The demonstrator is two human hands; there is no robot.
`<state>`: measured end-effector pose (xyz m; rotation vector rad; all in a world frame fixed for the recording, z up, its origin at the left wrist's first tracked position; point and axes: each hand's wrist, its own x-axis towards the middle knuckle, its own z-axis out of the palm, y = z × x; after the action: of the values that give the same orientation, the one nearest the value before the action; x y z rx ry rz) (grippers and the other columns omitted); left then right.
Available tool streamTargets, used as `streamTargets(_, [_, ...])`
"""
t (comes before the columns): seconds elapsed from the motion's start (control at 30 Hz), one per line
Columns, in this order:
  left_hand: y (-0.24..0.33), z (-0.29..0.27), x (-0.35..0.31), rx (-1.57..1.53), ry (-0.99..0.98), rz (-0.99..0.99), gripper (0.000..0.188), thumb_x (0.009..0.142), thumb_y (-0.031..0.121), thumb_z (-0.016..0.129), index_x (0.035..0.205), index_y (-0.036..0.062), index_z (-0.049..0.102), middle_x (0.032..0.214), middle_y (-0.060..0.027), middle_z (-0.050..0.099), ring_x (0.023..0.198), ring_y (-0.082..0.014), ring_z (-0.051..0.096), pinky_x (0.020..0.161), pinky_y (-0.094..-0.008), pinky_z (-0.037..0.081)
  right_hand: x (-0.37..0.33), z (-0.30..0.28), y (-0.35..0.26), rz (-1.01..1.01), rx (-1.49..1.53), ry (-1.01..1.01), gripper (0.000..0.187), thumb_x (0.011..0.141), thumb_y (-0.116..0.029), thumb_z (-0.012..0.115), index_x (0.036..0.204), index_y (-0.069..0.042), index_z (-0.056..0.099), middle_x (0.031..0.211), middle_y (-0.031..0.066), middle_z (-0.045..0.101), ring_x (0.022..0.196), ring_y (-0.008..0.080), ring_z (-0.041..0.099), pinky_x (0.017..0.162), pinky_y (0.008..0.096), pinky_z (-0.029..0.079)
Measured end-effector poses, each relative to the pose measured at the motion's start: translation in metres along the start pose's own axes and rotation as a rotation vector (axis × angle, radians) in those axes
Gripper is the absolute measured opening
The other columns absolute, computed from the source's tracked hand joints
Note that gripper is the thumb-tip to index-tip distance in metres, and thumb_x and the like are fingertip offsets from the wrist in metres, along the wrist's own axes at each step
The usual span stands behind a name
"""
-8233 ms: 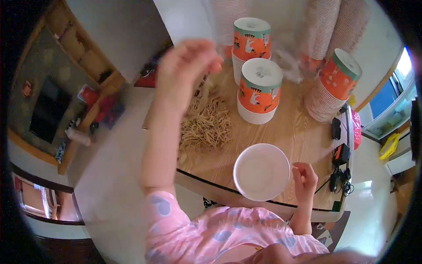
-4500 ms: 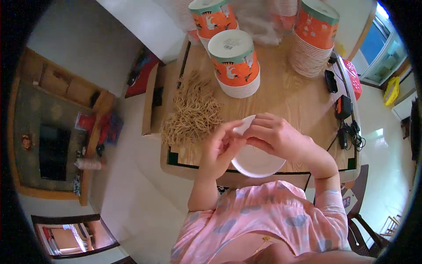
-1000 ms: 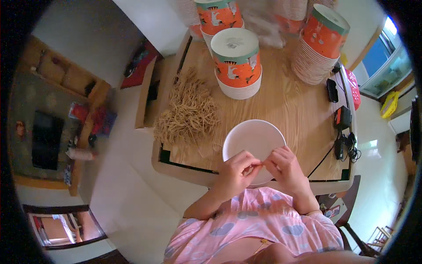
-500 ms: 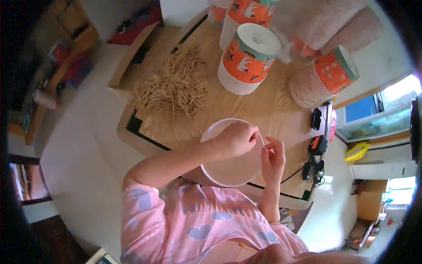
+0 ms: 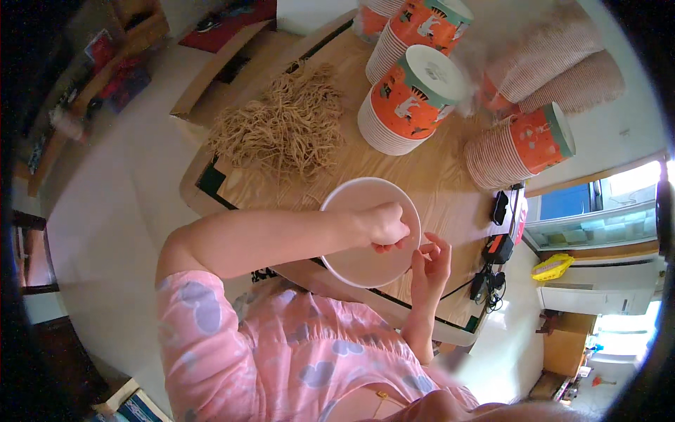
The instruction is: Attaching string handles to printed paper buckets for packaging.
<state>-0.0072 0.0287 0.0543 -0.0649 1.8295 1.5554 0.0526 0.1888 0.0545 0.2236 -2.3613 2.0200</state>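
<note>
A round white tub (image 5: 369,271), open at the top and pale inside, sits at the table's near edge in front of me. My left hand (image 5: 385,228) reaches across its mouth from the left, fingers curled inward and closed; red shows at the fingertips. What they hold, if anything, is hidden. Beside the tub's right rim is my right hand (image 5: 430,267), its bent fingers and thumb tip close together as in a pinch. Anything between them is too small to make out. A loose heap of tan, crinkled paper-like strands (image 5: 285,126) lies on the table beyond my left forearm.
On the wooden table (image 5: 439,172) stand stacks of orange-and-green printed paper tubs (image 5: 411,98), upside down. Another stack (image 5: 520,148) leans at the right, near wrapped stacks (image 5: 548,67). A black adapter with cables (image 5: 492,274) sits along the right edge.
My left hand has moved down and left, deeper over the tub. My right hand stays by the rim, slightly lower. The whole view has shifted a little.
</note>
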Motion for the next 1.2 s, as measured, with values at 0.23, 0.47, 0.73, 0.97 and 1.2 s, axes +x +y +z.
streamTargets(0.23, [-0.004,0.004,0.0,0.028,0.002,0.049,0.018,0.089,0.016,0.052,0.092,-0.002,0.055,0.07,-0.0079,0.06,0.049,-0.0131,0.052,0.041,-0.0283,0.042,0.006,-0.005,0.003,0.012,0.067,0.054,0.02,0.089,-0.003,0.051,0.109,-0.001,0.05,0.078,0.0023,0.054,0.063,0.0097,0.055,0.054,0.0227,0.047])
streamTargets(0.47, [0.001,0.003,-0.007,0.026,-0.006,0.084,0.016,0.087,0.013,0.051,0.091,-0.0016,0.057,0.069,-0.0065,0.059,0.049,-0.012,0.051,0.041,-0.0274,0.042,0.009,-0.007,0.01,0.064,0.02,0.027,0.012,0.088,-0.003,0.054,0.099,0.0,0.059,0.084,0.0021,0.059,0.07,0.0076,0.053,0.062,0.0213,0.045])
streamTargets(0.73, [0.002,0.002,-0.007,0.074,0.004,0.072,0.017,0.086,0.013,0.052,0.092,-0.0016,0.057,0.071,-0.0067,0.06,0.049,-0.0115,0.051,0.041,-0.0268,0.043,0.009,-0.011,0.019,0.059,-0.093,0.01,0.012,0.087,-0.002,0.056,0.097,0.0,0.061,0.087,0.001,0.059,0.077,0.009,0.057,0.066,0.0224,0.049])
streamTargets(0.97, [0.003,0.001,-0.009,0.062,0.029,0.109,0.018,0.086,0.014,0.051,0.092,-0.0017,0.058,0.071,-0.0066,0.06,0.048,-0.0116,0.051,0.041,-0.0269,0.043,0.01,-0.014,0.02,0.054,-0.103,0.008,0.013,0.086,-0.002,0.057,0.098,0.0,0.062,0.088,0.0015,0.058,0.078,0.0095,0.058,0.065,0.0226,0.05])
streamTargets(1.2, [0.006,0.003,-0.008,0.048,0.023,0.128,0.016,0.086,0.014,0.052,0.086,-0.001,0.058,0.068,-0.0059,0.059,0.047,-0.0118,0.051,0.041,-0.0271,0.042,0.012,-0.013,0.021,0.044,-0.085,0.01,0.013,0.085,0.001,0.057,0.097,0.001,0.062,0.088,0.0016,0.058,0.079,0.0093,0.058,0.065,0.0222,0.05])
